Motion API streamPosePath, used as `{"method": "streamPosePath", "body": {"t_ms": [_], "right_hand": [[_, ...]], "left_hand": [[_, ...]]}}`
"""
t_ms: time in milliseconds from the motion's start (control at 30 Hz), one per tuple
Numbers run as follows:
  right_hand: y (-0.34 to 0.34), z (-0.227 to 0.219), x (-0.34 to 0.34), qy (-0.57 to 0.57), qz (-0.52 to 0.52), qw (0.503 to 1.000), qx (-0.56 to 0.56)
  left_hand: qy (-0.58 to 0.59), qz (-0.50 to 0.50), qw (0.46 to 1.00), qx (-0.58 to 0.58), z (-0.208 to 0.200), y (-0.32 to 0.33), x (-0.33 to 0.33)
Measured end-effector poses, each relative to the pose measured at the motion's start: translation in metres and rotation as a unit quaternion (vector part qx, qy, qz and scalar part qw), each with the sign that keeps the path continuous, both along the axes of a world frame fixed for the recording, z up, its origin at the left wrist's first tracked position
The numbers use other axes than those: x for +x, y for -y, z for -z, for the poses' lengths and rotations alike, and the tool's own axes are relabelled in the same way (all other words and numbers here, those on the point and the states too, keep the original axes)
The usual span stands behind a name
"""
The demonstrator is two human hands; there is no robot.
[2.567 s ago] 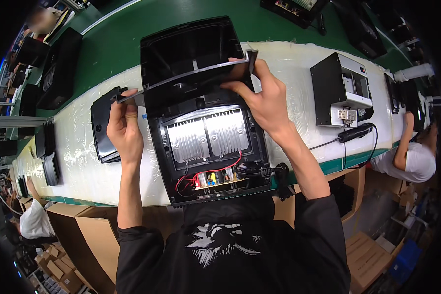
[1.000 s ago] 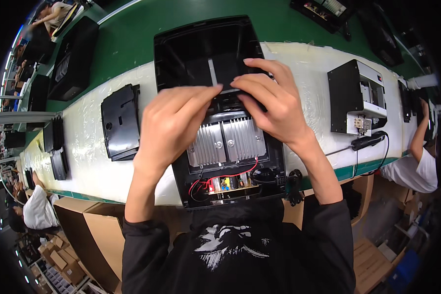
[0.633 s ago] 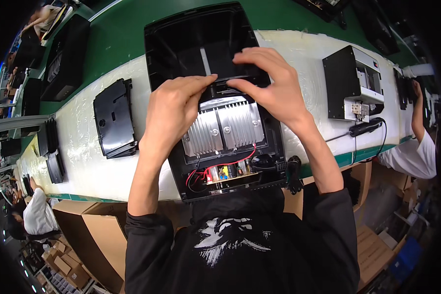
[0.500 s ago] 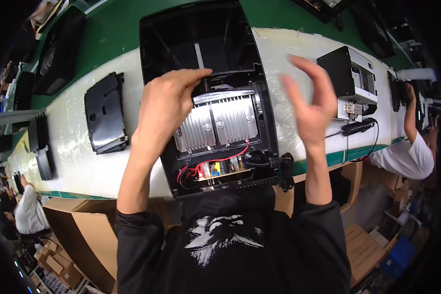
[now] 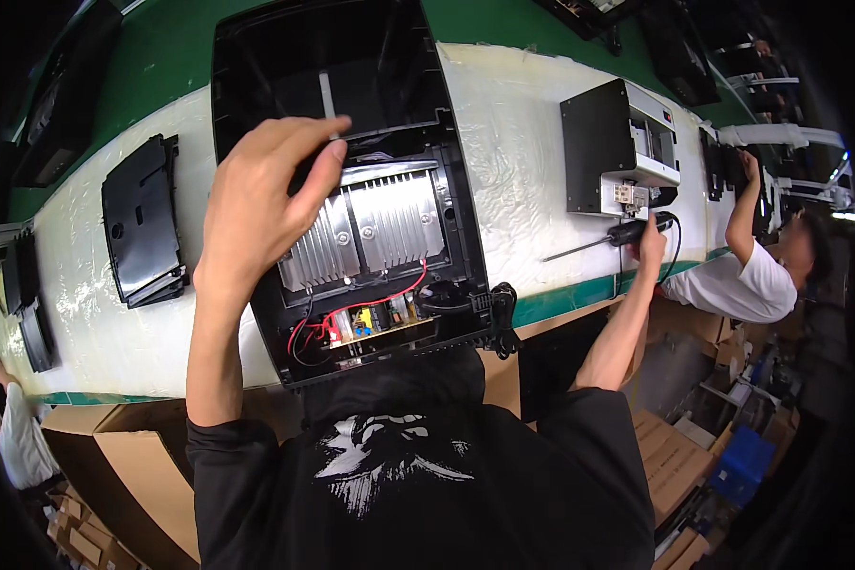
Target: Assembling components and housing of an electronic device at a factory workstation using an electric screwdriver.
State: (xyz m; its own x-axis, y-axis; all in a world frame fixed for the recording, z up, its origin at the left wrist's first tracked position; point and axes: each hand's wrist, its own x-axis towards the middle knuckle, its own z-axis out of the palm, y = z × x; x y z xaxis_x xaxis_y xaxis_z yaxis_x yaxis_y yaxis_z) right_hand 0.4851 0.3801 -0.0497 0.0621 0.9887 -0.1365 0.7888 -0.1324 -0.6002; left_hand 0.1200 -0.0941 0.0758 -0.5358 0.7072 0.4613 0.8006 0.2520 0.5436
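Observation:
A large black plastic housing (image 5: pixel 465 256) lies open in front of me. Inside it sit two silver finned heat sinks (image 5: pixel 399 223), with a small circuit board (image 5: pixel 380 321) and red wires (image 5: pixel 361 306) nearest me. My left hand (image 5: pixel 266 185) hovers over the housing's left side, thumb and forefinger apart near its cross edge; nothing shows between them. To the right, my right hand (image 5: pixel 650 245) is closed round the handle of an electric screwdriver (image 5: pixel 625 234). Its long thin bit points left over the table.
Right of the housing stands a black and silver screw feeder (image 5: pixel 598 142). Stacked black panels (image 5: pixel 142 223) lie at left on the film-covered table (image 5: pixel 513 142). A black cable bundle (image 5: pixel 503 318) hangs by the housing's corner. Cardboard boxes (image 5: pixel 142 456) stand below. A co-worker (image 5: pixel 746 275) is at right.
My right hand has moved right and down from mid-air and taken hold of the electric screwdriver. My left thumb and forefinger have come off the housing's cross edge. The whole view has shifted.

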Motion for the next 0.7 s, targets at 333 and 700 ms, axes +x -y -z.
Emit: {"method": "streamPosePath", "body": {"t_ms": [333, 700], "right_hand": [[0.064, -0.061, 0.021, -0.372, -0.017, 0.873, 0.315], [0.124, -0.246, -0.002, -0.585, -0.332, 0.63, 0.388]], "left_hand": [[0.147, -0.097, 0.968, 0.179, 0.029, 0.067, 0.028], [0.41, -0.181, 0.874, 0.188, 0.024, 0.051, 0.057]]}}
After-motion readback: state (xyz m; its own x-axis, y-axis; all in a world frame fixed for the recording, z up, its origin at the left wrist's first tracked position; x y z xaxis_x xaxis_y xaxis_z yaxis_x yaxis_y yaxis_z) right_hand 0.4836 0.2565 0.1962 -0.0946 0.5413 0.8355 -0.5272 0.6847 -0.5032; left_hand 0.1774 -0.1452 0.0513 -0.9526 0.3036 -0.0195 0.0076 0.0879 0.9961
